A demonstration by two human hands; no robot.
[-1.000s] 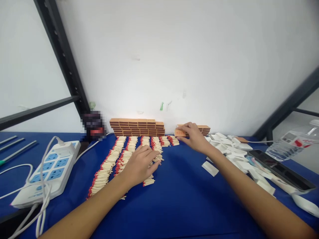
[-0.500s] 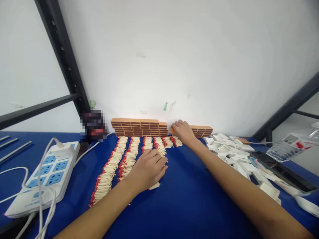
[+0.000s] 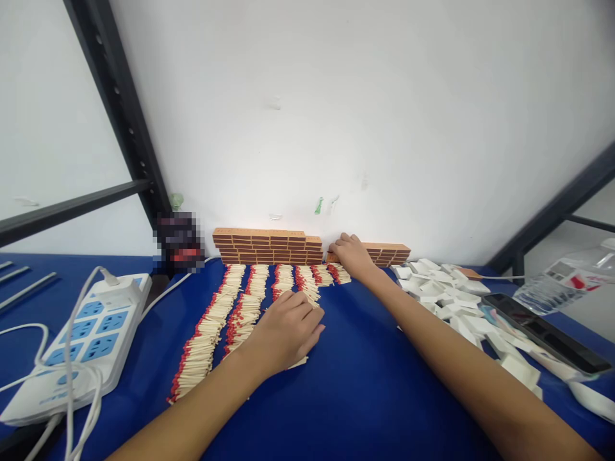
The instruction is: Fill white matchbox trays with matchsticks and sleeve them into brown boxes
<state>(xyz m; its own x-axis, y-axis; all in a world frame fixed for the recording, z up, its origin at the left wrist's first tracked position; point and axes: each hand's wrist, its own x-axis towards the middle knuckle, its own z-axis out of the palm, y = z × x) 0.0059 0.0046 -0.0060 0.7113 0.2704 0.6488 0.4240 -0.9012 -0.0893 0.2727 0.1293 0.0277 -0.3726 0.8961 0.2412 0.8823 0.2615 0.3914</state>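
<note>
Rows of red-tipped matches (image 3: 216, 320) lie on the blue table (image 3: 360, 384). My left hand (image 3: 286, 330) rests palm down on the matches near the middle, fingers together and lightly curled. At the wall stands a stack of orange matchboxes (image 3: 266, 246), with a lower stack (image 3: 389, 253) to its right. My right hand (image 3: 350, 253) reaches to the wall and presses an orange matchbox into the gap between the two stacks; its fingers curl over the box.
A white power strip (image 3: 81, 339) with cables lies at the left. White inner trays (image 3: 451, 294) are heaped at the right, beside a black tray (image 3: 542, 326) and a plastic bottle (image 3: 567, 282). Black frame bars stand at both sides.
My right hand has carried an orange matchbox leftward and back to the wall between the two stacks. My left hand has stayed on the matches, shifting only slightly.
</note>
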